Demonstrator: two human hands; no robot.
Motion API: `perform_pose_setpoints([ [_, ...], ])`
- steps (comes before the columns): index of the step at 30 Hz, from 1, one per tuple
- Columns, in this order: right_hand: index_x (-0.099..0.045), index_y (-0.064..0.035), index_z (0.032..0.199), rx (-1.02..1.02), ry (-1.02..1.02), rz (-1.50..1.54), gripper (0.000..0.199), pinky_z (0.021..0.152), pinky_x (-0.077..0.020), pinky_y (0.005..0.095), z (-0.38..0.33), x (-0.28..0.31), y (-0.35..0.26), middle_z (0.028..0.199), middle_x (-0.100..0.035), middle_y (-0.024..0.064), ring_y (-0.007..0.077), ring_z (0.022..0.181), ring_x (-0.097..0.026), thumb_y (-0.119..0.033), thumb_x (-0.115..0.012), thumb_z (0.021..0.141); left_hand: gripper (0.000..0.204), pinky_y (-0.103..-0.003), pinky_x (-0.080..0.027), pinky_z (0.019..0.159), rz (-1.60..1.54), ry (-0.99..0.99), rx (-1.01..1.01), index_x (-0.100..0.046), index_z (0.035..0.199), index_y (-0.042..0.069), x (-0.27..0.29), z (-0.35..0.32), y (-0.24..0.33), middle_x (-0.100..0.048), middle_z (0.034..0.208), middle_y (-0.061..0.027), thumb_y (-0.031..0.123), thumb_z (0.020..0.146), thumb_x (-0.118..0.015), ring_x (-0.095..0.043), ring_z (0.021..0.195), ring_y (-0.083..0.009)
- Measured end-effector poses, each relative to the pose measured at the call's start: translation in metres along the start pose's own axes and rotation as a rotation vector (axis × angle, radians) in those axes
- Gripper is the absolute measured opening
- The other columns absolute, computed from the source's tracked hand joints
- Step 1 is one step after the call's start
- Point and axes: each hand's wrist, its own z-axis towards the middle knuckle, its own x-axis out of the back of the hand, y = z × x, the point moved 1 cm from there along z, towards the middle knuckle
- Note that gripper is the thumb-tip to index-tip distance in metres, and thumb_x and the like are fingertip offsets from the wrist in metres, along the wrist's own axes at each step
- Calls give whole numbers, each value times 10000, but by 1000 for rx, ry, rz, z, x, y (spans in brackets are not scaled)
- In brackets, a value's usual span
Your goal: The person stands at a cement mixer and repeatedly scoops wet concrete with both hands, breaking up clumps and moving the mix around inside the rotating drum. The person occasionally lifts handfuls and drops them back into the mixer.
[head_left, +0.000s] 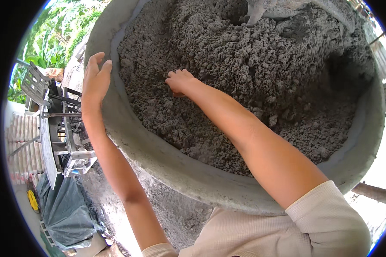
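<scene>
Evidently, in the head view, a round grey vessel (158,165) was positioned in front of the wearer and was loaded with loose, crumbly grey mix (240,73). The mix was contained within the vessel wall and was heaped toward the upper side, with a dark hollow formed at the right. At the upper edge, a grey-coated fitting (283,8) was partly embedded in the mix.

The right hand (181,82) was extended across the rim and was placed at the mix, left of the heap. Its fingers were curled inward and set close together; whether any material was pinched between them could not be told. The left hand (96,81) was held at the left rim, with the thumb separated from the bent fingers and nothing gripped; contact with the rim could not be confirmed.

Outside the vessel, at the left, a metal-framed machine (68,128) was located beside stacked bags (25,141). Below it, a dark sheet (70,210) was draped, with a yellow object (33,200) positioned just beside it. Green plants (60,38) were seen at the upper left.
</scene>
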Motion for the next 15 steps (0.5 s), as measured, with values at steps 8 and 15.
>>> perform_pose_setpoints([
  [8, -499, -168, 1192, 104, 268, -85, 344, 868, -402, 389, 3, -22, 1, 1156, -513, 95, 279, 1077, -506, -153, -522, 849, 403, -361, -351, 966, 72, -25, -91, -483, 1185, 11, -3, 1, 6, -513, 1185, -181, 220, 844, -523, -474, 1132, -296],
  [15, -572, -53, 1154, 195, -77, -79, 515, 813, -467, 418, -52, 23, 39, 1139, -531, 145, 308, 1042, -546, -183, -713, 677, 415, -369, -345, 980, 102, -160, -222, -467, 1203, 14, -6, 2, 23, -508, 1205, -171, 197, 841, -552, -470, 1152, -279],
])
